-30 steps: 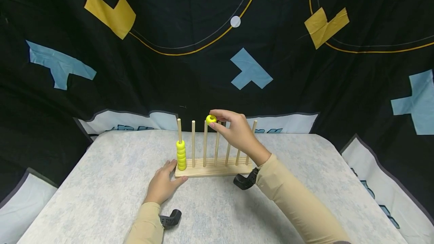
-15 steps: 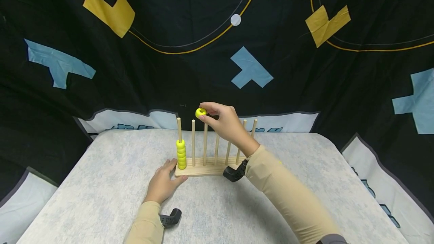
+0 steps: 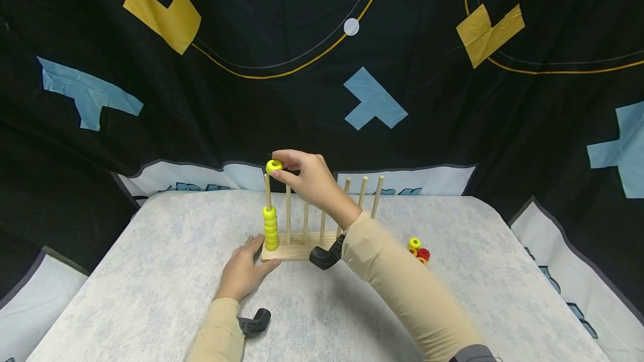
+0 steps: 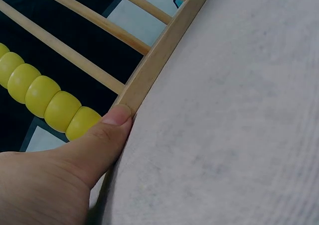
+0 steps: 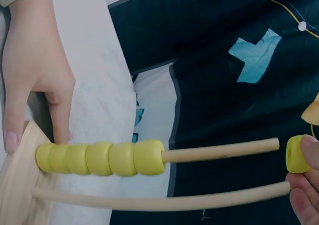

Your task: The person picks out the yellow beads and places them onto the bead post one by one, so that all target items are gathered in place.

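A wooden peg rack (image 3: pixel 297 251) stands on the table with several upright pegs. Its leftmost peg (image 3: pixel 268 191) carries a stack of yellow beads (image 3: pixel 270 229), and the upper part of that peg is bare. My right hand (image 3: pixel 314 183) pinches one yellow bead (image 3: pixel 274 167) between thumb and fingers, right above the tip of this peg. In the right wrist view the held bead (image 5: pixel 297 154) is slightly apart from the peg's end. My left hand (image 3: pixel 241 272) grips the left end of the rack's base, thumb (image 4: pixel 117 116) on the front edge and fingers at the far side.
Several loose beads, among them a yellow bead (image 3: pixel 414 243) and a red bead (image 3: pixel 424 253), lie on the table (image 3: pixel 166 272) right of the rack. A black cloth (image 3: pixel 282 116) with taped shapes hangs behind. My right forearm (image 3: pixel 397 278) crosses in front of the rack's right part.
My right hand has carried the yellow bead leftward over the pegs to the leftmost one. The loose beads at the right have come into sight from behind the arm. My left hand stays put.
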A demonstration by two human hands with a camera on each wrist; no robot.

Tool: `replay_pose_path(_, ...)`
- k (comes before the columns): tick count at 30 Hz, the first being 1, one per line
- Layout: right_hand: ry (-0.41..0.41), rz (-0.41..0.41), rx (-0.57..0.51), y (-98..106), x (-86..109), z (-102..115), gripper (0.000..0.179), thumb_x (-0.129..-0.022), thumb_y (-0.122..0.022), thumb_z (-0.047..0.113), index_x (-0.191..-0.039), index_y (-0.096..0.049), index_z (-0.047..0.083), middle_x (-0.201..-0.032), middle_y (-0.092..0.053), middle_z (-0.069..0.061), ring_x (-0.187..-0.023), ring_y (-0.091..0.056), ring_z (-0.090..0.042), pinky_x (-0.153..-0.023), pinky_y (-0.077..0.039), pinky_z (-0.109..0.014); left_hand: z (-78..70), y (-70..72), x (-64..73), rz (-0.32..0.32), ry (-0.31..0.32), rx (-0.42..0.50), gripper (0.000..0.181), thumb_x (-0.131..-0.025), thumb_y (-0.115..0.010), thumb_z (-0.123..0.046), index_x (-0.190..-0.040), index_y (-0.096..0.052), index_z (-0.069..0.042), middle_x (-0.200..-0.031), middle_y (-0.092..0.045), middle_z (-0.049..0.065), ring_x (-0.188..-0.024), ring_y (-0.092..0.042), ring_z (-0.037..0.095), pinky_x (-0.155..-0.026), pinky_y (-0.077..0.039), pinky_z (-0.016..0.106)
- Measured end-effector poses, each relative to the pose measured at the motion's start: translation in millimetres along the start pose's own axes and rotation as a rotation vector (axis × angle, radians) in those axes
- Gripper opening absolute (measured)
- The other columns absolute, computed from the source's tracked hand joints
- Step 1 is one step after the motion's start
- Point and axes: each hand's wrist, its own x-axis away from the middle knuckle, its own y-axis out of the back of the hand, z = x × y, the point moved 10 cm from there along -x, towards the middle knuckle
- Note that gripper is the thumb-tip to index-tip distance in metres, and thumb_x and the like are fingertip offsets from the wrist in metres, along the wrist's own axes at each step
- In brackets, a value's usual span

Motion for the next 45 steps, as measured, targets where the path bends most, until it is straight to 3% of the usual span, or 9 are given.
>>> replay_pose_path(16,0.006,0.076,0.023,-20,-2.9,4,0.042,-0.091,-0.072,0.017,-0.131,-0.064,0.009,-0.123,-0.071,-0.003,-0.111,-0.068,-0.013,-0.093,-0.054,-0.015,3.0,-1.3,-1.9,0.004,0.008,0.004,0.084,-0.087,-0.074,-0.047,-0.151,-0.04,-0.006,-0.158,-0.038,0.017,-0.148,-0.03,0.041,-0.115,-0.03,0.066)
replay_pose_path(27,0.007,0.145,0.18,-28,-1.3,4,0.041,-0.092,-0.072,0.02,-0.132,-0.064,0.012,-0.125,-0.07,-0.001,-0.115,-0.066,-0.012,-0.091,-0.055,-0.017,2.4,-1.2,-2.1,0.003,0.009,-0.007,0.084,-0.086,-0.074,-0.047,-0.151,-0.04,-0.006,-0.158,-0.037,0.017,-0.148,-0.03,0.041,-0.116,-0.03,0.065)
replay_pose_path(45,0.038,0.129,0.265,-25,1.4,6,0.038,-0.092,-0.072,0.02,-0.129,-0.067,0.012,-0.124,-0.071,-0.001,-0.115,-0.066,-0.015,-0.092,-0.056,-0.02,3.1,-1.2,-1.6,0.001,0.012,-0.012,0.085,-0.086,-0.074,-0.047,-0.151,-0.04,-0.005,-0.158,-0.037,0.017,-0.148,-0.03,0.041,-0.116,-0.029,0.065)
